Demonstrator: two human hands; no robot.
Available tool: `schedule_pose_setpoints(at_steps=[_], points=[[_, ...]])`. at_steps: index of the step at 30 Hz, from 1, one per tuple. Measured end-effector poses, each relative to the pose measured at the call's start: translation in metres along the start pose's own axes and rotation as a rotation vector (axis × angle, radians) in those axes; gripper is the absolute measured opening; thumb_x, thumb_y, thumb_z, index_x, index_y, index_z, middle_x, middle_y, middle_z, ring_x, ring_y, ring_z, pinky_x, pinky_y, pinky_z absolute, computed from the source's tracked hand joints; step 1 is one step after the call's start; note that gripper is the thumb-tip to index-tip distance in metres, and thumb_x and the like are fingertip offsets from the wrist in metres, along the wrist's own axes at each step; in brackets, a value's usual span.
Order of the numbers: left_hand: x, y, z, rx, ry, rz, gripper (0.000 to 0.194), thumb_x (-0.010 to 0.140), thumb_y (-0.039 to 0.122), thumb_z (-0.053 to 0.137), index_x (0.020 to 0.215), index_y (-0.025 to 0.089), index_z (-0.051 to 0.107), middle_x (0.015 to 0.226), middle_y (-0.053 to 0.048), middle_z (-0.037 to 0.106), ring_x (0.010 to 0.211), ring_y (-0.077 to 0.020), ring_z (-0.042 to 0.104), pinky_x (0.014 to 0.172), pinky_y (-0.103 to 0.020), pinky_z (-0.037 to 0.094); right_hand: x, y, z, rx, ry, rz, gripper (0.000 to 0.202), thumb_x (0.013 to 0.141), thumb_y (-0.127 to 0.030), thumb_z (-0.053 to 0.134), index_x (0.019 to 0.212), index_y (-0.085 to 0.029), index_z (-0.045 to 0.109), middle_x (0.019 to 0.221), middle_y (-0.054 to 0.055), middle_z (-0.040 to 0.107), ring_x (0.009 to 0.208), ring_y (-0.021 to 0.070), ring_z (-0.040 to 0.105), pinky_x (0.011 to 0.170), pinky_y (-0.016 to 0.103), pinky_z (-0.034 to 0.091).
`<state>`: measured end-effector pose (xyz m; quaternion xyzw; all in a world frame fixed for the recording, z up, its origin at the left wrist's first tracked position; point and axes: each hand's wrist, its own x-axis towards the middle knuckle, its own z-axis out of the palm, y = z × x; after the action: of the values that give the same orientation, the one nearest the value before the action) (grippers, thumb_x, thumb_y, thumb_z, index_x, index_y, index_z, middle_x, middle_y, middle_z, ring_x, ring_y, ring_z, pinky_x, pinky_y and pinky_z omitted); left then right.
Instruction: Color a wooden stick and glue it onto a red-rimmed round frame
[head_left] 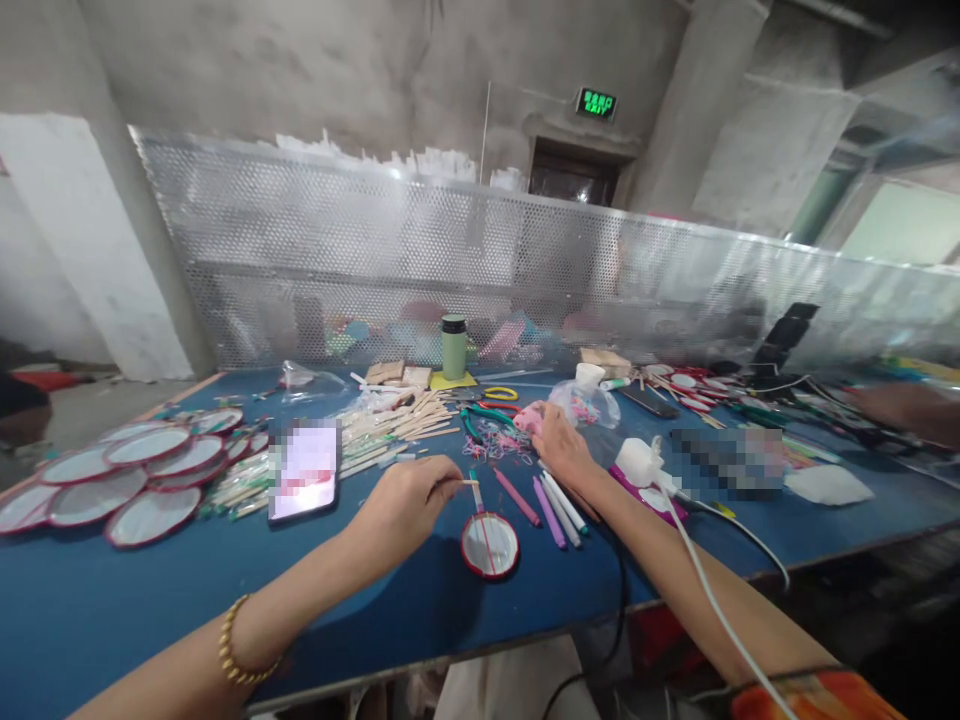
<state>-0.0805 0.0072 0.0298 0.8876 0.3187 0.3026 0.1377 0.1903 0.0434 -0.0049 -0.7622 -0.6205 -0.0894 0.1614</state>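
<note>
My left hand (409, 500) fingers pinch a thin wooden stick (466, 483) just at twelve o'clock of the small red-rimmed round fan (490, 545) on the blue tabletop (112, 600); I keep it centred. My right hand (559, 445) fingers curl around a pink glue gun (527, 418).

So it's a blue table (90, 600), pretty cluttered. Red-rimmed round discs (112, 480) are spread at the left, a phone (304, 470) beside them, wooden sticks (397, 420) piled mid-table, colored markers (551, 505) near a small round disc (490, 545), and a green bottle (453, 347) at the back.
</note>
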Motion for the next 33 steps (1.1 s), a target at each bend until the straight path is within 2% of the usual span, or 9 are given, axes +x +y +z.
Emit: schedule_pose_setpoints(at_steps=[6,9,12,14,19,22,29,32,33], points=[[-0.001,-0.001,0.001,0.002,0.020,0.024,0.018,0.088,0.016,0.046,0.080,0.017,0.062,0.061,0.001,0.059,0.056,-0.0106,0.052,0.056,-0.021,0.039,-0.024,-0.007,-0.013,-0.007,-0.022,0.060,0.039,0.092,-0.025,0.054,0.128,-0.012,0.043,0.123,0.017,0.057,0.110,0.0251,0.061,0.083,0.030,0.048],[-0.001,-0.004,0.002,-0.001,0.023,0.017,0.018,0.088,0.016,0.046,0.081,0.017,0.063,0.064,0.000,0.062,0.057,-0.0106,0.053,0.056,-0.022,0.039,-0.030,0.000,-0.030,-0.010,-0.016,0.070,0.036,0.095,-0.026,0.048,0.128,-0.013,0.043,0.124,0.017,0.057,0.106,0.0244,0.063,0.081,0.029,0.048],[-0.001,-0.006,0.003,0.010,0.026,0.013,0.017,0.088,0.016,0.047,0.083,0.017,0.063,0.067,0.000,0.064,0.059,-0.0114,0.055,0.058,-0.022,0.040,-0.032,0.011,-0.049,-0.025,0.025,0.060,0.040,0.096,-0.032,0.051,0.129,-0.011,0.041,0.129,0.018,0.054,0.110,0.0270,0.061,0.082,0.031,0.047],[-0.001,-0.007,0.004,0.013,0.034,0.028,0.016,0.087,0.016,0.048,0.082,0.017,0.064,0.070,-0.001,0.066,0.063,-0.0122,0.057,0.059,-0.023,0.041,-0.033,0.014,-0.056,-0.041,0.018,0.082,0.042,0.096,-0.037,0.052,0.126,-0.010,0.044,0.125,0.019,0.057,0.111,0.0286,0.061,0.082,0.032,0.047],[-0.001,-0.004,0.003,0.018,0.020,0.044,0.017,0.089,0.017,0.048,0.083,0.017,0.064,0.069,-0.002,0.065,0.060,-0.0117,0.055,0.058,-0.022,0.040,-0.043,0.004,-0.048,-0.163,-0.111,0.136,0.037,0.097,-0.037,0.046,0.118,-0.007,0.049,0.111,0.022,0.062,0.099,0.0309,0.067,0.076,0.034,0.049],[-0.001,-0.003,0.002,0.012,0.022,0.051,0.018,0.090,0.018,0.047,0.083,0.016,0.064,0.069,-0.002,0.065,0.059,-0.0114,0.055,0.058,-0.022,0.039,-0.049,-0.003,-0.039,-0.174,-0.122,0.160,0.039,0.096,-0.040,0.046,0.115,-0.006,0.052,0.109,0.024,0.062,0.100,0.0332,0.067,0.076,0.037,0.049],[-0.002,-0.005,0.003,0.014,0.025,0.051,0.017,0.089,0.016,0.049,0.084,0.016,0.065,0.071,-0.002,0.066,0.061,-0.0116,0.055,0.058,-0.022,0.039,-0.050,0.005,-0.031,-0.220,-0.100,0.094,0.051,0.092,-0.051,0.053,0.115,-0.005,0.054,0.105,0.023,0.064,0.098,0.0340,0.067,0.074,0.036,0.048],[-0.002,-0.003,0.002,0.016,0.010,0.026,0.016,0.089,0.014,0.050,0.084,0.016,0.065,0.070,-0.001,0.066,0.061,-0.0112,0.056,0.059,-0.022,0.039,-0.059,0.002,-0.041,-0.317,0.009,0.023,0.047,0.092,-0.047,0.054,0.107,-0.003,0.058,0.099,0.024,0.065,0.094,0.0364,0.066,0.071,0.038,0.048],[-0.001,-0.003,0.002,0.019,0.002,0.015,0.016,0.089,0.014,0.050,0.084,0.016,0.065,0.070,-0.001,0.066,0.061,-0.0112,0.056,0.059,-0.022,0.040,-0.065,-0.002,-0.045,-0.330,0.069,-0.027,0.039,0.092,-0.043,0.054,0.102,-0.005,0.060,0.097,0.022,0.066,0.094,0.0359,0.065,0.070,0.037,0.047]])
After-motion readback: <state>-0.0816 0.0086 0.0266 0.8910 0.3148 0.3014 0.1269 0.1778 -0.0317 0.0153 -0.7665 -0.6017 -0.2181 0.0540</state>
